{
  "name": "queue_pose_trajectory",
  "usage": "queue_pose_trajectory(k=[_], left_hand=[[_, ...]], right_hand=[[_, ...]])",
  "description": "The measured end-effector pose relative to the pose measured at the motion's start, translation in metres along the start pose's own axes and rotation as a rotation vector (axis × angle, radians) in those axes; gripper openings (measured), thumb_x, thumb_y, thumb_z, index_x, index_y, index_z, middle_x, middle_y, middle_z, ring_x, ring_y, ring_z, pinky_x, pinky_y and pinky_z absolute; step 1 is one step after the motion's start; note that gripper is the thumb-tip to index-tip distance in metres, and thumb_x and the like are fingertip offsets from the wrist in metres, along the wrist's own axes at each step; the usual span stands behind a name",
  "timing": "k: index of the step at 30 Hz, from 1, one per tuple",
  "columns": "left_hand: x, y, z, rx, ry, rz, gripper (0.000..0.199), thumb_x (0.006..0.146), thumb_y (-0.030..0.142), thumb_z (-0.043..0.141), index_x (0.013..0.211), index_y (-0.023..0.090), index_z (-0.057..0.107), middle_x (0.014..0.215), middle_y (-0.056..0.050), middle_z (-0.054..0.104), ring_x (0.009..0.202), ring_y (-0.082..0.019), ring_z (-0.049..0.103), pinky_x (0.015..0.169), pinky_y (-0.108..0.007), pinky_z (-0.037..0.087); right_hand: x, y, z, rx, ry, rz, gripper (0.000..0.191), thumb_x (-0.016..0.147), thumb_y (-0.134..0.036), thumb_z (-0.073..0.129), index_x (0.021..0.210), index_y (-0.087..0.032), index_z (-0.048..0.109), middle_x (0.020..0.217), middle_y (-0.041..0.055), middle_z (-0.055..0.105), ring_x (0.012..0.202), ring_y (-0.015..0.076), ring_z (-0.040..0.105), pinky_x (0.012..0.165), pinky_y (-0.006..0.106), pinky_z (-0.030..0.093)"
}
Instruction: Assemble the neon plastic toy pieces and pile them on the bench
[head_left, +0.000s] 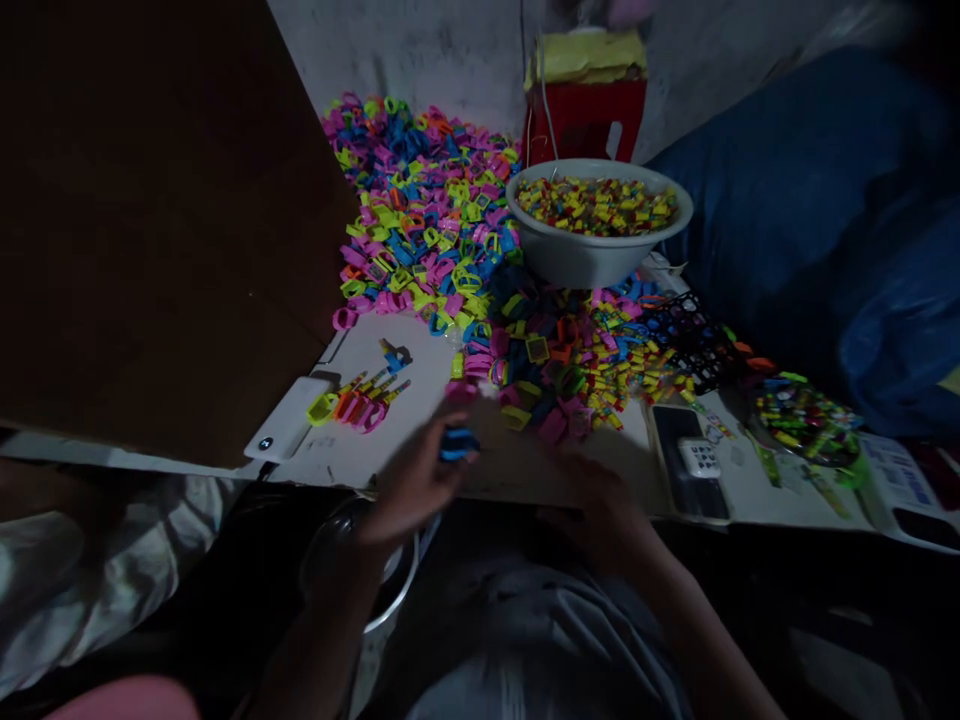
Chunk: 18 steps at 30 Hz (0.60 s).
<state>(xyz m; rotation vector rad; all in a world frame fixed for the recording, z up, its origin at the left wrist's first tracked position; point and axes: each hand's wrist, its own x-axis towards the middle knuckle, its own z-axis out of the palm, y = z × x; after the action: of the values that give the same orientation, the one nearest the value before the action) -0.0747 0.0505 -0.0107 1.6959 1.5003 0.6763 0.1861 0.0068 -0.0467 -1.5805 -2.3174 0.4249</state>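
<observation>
left hand (412, 485) pinches blue piece (458, 443); bowl (592, 255) holds coloured bits.

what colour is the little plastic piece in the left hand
Blue: the small plastic piece pinched in the left hand shows in the head view, slightly blurred.

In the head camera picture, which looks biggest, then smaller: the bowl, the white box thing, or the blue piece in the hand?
1. Bowl
2. White box, though it lies nearer the camera
3. Blue piece, held in the left hand

place: probably home workshop | cue: heaped plastic parts (427, 215) | dim
</observation>
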Motion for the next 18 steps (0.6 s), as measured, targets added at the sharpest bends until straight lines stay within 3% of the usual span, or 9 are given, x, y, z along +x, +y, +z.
queue_pose_trajectory(k=[2,5,7,9,14,18], left_hand=[[0.023,-0.024,-0.029,0.181,0.317,0.051,0.037,0.084,0.035,0.055,0.118,0.020,0.055,0.117,-0.009,0.059,0.104,-0.022,0.059,0.095,-0.035,0.045],[0.053,-0.054,-0.071,0.477,0.488,-0.032,0.036,0.083,0.034,0.057,0.116,0.021,0.059,0.118,-0.009,0.061,0.109,-0.026,0.058,0.097,-0.039,0.044],[0.068,-0.064,-0.087,0.650,0.531,-0.185,0.052,0.080,0.036,0.060,0.129,0.020,0.052,0.120,-0.013,0.061,0.113,-0.032,0.056,0.099,-0.048,0.041],[0.078,-0.065,-0.089,0.765,0.505,-0.270,0.064,0.081,0.038,0.060,0.139,0.017,0.042,0.128,-0.018,0.057,0.120,-0.037,0.051,0.102,-0.056,0.035],[0.107,-0.064,-0.057,0.811,0.203,-0.046,0.052,0.092,0.035,0.043,0.142,0.023,0.040,0.153,-0.011,0.033,0.140,-0.032,0.028,0.113,-0.053,0.019],[0.132,-0.073,-0.047,0.804,0.134,-0.075,0.050,0.094,0.038,0.038,0.143,0.028,0.039,0.156,-0.008,0.028,0.142,-0.034,0.022,0.112,-0.056,0.016]], right_hand=[[0.004,0.032,0.007,-0.065,0.071,0.133,0.049,0.092,-0.029,0.048,0.139,-0.015,0.039,0.133,0.0149,0.053,0.119,0.0273,0.051,0.093,0.041,0.042],[0.010,0.073,0.013,-0.202,0.114,0.320,0.047,0.095,-0.024,0.038,0.142,-0.021,0.039,0.147,0.0123,0.040,0.130,0.0302,0.040,0.099,0.048,0.038],[0.013,0.087,0.016,-0.230,0.071,0.369,0.048,0.095,-0.021,0.035,0.143,-0.025,0.037,0.150,0.0088,0.037,0.132,0.0294,0.038,0.100,0.049,0.037],[0.017,0.091,0.018,-0.244,0.038,0.386,0.048,0.095,-0.021,0.034,0.143,-0.023,0.037,0.148,0.0088,0.040,0.131,0.0285,0.039,0.100,0.050,0.037],[0.013,0.079,0.024,-0.372,0.055,0.350,0.033,0.094,-0.022,0.038,0.121,-0.018,0.057,0.118,0.0139,0.063,0.108,0.0299,0.056,0.085,0.049,0.041],[-0.001,0.074,0.029,-0.360,0.065,0.328,0.029,0.092,-0.017,0.038,0.109,-0.019,0.061,0.104,0.0118,0.066,0.100,0.0293,0.058,0.075,0.044,0.042]])
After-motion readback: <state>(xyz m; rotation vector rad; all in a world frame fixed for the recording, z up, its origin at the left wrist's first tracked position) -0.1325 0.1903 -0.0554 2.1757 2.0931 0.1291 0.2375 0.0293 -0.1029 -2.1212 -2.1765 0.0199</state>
